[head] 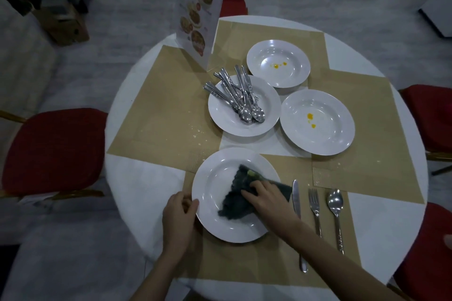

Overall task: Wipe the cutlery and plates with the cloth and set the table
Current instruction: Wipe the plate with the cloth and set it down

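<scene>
Right hand [265, 199] presses the dark cloth [241, 194] flat-fingered into the near plate [212, 217]; left hand [179, 210] pinches its rim. Middle plate [225, 117] holds piled cutlery [236, 95]. Two far plates [337, 134] carry yellow spots.

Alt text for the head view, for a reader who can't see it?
A right hand presses a dark cloth into a white plate while the left hand holds its rim. A knife, fork and spoon lie to its right.
</scene>
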`<state>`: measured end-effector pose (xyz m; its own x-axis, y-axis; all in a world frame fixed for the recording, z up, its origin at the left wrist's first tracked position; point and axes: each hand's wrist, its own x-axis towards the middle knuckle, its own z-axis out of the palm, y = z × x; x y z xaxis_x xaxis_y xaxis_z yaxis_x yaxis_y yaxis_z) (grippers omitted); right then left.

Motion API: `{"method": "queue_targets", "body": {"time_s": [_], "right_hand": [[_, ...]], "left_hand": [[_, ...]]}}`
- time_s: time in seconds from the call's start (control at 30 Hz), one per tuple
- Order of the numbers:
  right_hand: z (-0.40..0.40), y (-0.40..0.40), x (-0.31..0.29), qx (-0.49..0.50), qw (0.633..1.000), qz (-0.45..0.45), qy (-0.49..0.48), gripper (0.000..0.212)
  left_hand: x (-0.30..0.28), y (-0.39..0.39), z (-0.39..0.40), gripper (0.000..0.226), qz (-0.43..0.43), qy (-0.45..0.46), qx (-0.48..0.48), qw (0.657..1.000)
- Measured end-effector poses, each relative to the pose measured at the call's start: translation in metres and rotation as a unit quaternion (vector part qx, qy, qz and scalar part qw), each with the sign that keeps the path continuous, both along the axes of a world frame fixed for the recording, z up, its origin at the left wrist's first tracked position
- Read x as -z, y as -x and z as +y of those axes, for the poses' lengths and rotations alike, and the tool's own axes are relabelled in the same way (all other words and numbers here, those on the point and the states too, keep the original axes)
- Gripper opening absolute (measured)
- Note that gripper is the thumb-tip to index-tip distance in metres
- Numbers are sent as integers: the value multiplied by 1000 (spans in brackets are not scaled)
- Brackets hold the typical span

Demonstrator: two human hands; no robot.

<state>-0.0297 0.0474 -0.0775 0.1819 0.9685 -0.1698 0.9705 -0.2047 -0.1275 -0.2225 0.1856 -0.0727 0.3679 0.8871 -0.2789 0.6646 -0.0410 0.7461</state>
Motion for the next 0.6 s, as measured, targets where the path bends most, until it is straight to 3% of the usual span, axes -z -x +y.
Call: {"method": "queue_targets", "body": {"time_s": [0.1, 0.27, 0.4, 0.5, 0.6], "right_hand": [[12, 19, 2, -17, 999, 28, 4, 52], [-5, -5, -14, 36, 999, -33, -15, 67], [-5, 3, -13, 45, 998, -37, -12, 65], [13, 35, -4, 18, 999, 23, -31, 54], [21, 47, 1, -41, 998, 19, -52, 47]], "left_hand": [[-1, 1, 12, 10, 8, 49, -13, 999], [-2, 3, 25, 17, 27, 118, 46, 992], [-1, -2, 16, 18, 26, 144, 81, 986], [-1, -3, 13, 16, 23, 143, 87, 986], [-1, 1, 15, 15, 22, 142, 94, 985]]}}
